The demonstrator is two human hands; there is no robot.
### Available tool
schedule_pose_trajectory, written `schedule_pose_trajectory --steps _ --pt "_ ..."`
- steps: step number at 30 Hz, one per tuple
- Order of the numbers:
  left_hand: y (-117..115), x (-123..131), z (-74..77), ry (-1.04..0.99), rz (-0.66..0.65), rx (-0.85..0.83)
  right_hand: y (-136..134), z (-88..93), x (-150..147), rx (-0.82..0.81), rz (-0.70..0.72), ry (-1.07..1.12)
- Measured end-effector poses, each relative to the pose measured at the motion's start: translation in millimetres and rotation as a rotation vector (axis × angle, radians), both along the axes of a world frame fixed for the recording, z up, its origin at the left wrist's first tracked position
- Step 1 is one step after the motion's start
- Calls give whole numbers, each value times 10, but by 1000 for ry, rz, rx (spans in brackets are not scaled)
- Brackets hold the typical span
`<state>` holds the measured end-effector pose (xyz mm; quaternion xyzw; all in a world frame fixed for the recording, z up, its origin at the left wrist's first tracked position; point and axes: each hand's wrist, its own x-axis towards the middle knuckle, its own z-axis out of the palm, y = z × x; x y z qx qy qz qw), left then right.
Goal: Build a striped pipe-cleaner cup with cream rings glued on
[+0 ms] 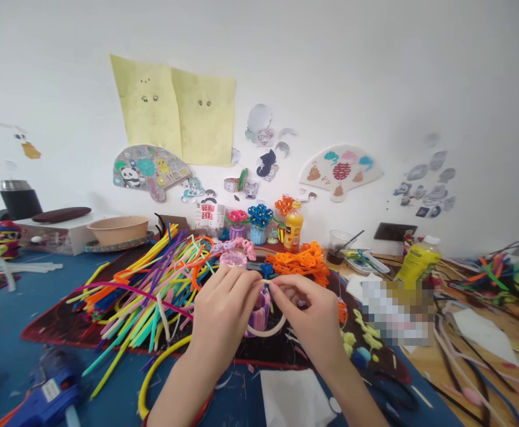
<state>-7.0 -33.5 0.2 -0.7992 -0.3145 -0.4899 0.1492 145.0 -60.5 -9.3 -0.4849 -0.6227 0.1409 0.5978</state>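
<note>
My left hand [226, 311] and my right hand [310, 308] meet at the middle, fingertips pinched together. Between them they grip a cream pipe cleaner [268, 333], whose curved length hangs in a loop beneath my fingers. A small blue pipe-cleaner flower [267, 271] shows just past my fingertips; whether it is attached to what I hold, I cannot tell. Behind the loop stands a purple and pink striped pot [260, 314], partly covered by my hands. A pale pink ring-shaped piece [233, 259] sits beyond my left hand.
A heap of coloured pipe cleaners [152, 296] spreads at left, with a blue glue gun [50, 388] nearer. Orange pipe-cleaner pieces [301, 261] lie behind my right hand. Black scissors [392, 391] and a white paper [297, 397] lie in front. A yellow-liquid bottle [419, 261] stands right.
</note>
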Motion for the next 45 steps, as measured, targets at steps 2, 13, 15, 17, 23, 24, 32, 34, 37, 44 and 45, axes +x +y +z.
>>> schedule_pose_trajectory --steps 2,13,15,17,23,24,32,34,37,44,45 --pt "-2 -2 2 22 3 42 0 0 1 23 -16 -23" --pt "8 3 -29 75 46 92 3 -12 13 165 -72 -173" --pt "12 -3 -32 74 44 89 2 -9 16 170 -65 -180" --pt "12 -10 -32 75 38 93 1 -10 19 170 -56 -185" --pt "5 -7 -29 68 32 87 6 -28 32 186 -42 -206" --pt "3 -3 -28 67 31 89 6 -29 33 186 -42 -209" --pt "-2 4 -20 62 -13 78 5 -23 31 198 -27 -211" --pt "-2 -1 -23 73 -24 63 6 -24 36 202 -28 -214" --pt "-7 -4 -33 75 -40 51 8 -28 47 193 -21 -213" --pt "-10 -6 -51 61 -66 32 6 -30 52 184 -6 -212" --pt "-10 -7 -51 60 -65 33 5 -29 50 188 -6 -213"
